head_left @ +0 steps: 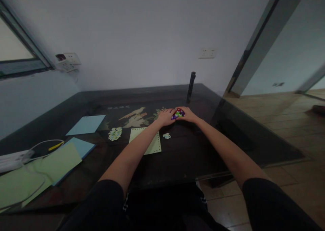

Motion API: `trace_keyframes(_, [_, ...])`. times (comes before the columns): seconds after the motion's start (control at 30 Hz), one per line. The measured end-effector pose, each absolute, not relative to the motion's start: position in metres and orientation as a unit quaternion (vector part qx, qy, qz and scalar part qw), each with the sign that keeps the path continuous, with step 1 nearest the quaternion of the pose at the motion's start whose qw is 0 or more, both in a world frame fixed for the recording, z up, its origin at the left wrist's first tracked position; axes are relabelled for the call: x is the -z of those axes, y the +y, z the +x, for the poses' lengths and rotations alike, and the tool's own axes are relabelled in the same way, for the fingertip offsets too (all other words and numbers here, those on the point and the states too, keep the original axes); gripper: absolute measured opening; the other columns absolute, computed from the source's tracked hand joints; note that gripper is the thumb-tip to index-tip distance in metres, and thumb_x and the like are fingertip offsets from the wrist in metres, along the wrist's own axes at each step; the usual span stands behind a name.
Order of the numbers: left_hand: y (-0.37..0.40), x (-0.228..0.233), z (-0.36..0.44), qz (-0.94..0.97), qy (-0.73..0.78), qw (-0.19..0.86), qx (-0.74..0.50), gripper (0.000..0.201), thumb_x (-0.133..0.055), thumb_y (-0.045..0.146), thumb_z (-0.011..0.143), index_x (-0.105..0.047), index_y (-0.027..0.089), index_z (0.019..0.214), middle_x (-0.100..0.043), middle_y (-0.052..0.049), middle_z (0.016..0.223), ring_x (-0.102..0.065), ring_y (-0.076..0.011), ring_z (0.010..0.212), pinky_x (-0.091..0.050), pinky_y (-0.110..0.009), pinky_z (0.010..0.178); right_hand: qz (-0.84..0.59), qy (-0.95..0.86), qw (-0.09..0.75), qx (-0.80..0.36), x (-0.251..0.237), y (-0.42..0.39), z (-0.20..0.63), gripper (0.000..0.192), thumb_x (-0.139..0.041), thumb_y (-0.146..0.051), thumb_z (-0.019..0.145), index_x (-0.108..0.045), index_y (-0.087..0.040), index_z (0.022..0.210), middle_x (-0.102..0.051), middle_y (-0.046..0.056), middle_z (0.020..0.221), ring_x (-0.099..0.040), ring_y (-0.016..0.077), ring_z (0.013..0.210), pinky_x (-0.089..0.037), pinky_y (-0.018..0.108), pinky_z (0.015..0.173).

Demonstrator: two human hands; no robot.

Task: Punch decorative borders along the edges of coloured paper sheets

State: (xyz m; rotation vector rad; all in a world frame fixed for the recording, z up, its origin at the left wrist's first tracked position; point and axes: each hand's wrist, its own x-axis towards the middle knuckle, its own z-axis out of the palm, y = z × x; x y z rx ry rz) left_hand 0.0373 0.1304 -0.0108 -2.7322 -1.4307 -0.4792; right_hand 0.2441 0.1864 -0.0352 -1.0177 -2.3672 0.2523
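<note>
Far across the dark glass-topped desk [177, 156]: left hand [166, 117] and right hand [189, 115] cupped closed around a small cluster of purple, green and red beads [178, 114], corralling them; pale green perforated card [146, 139] nearer.

A small cluster of purple, green and red pieces [178, 114] lies far out on the dark table.

On the table [76, 102], a perforated sheet [149, 141] lies left of both hands, post [191, 87] behind.
</note>
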Motion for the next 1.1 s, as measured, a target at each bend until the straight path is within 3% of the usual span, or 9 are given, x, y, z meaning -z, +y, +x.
trace_keyframes(0.33, [0.133,0.009,-0.013,-0.890,-0.432,0.011,0.144,0.053,-0.051,0.043,0.083,-0.043,0.020,0.130,-0.047,-0.012,0.133,-0.045,-0.0262,0.119,-0.036,-0.038,0.098,-0.400,-0.854,0.319,-0.093,0.041,0.177,0.193,0.069,-0.068,-0.054,0.068,-0.052,-0.016,0.123,-0.057,0.014,0.123,-0.049,0.0282,0.116,-0.033,0.044,0.099])
trace_keyframes(0.73, [0.127,0.006,-0.102,-0.889,-0.437,-0.017,0.136,0.060,-0.051,0.054,0.080,-0.044,0.017,0.127,-0.054,-0.012,0.124,-0.052,-0.0244,0.110,-0.039,-0.036,0.093,-0.426,-0.867,0.247,-0.072,0.030,0.156,0.101,0.070,-0.057,-0.061,0.075,-0.048,-0.016,0.128,-0.055,0.016,0.125,-0.048,0.0301,0.116,-0.034,0.043,0.097])
trace_keyframes(1.1, [0.116,0.007,-0.147,-0.873,-0.468,-0.028,0.135,0.073,-0.058,0.059,0.073,-0.044,0.015,0.129,-0.053,-0.016,0.126,-0.052,-0.0293,0.113,-0.040,-0.040,0.095,-0.408,-0.886,0.208,-0.068,0.024,0.141,0.057,0.080,-0.050,-0.067,0.077,-0.041,-0.012,0.135,-0.051,0.020,0.127,-0.046,0.0322,0.118,-0.035,0.042,0.096])
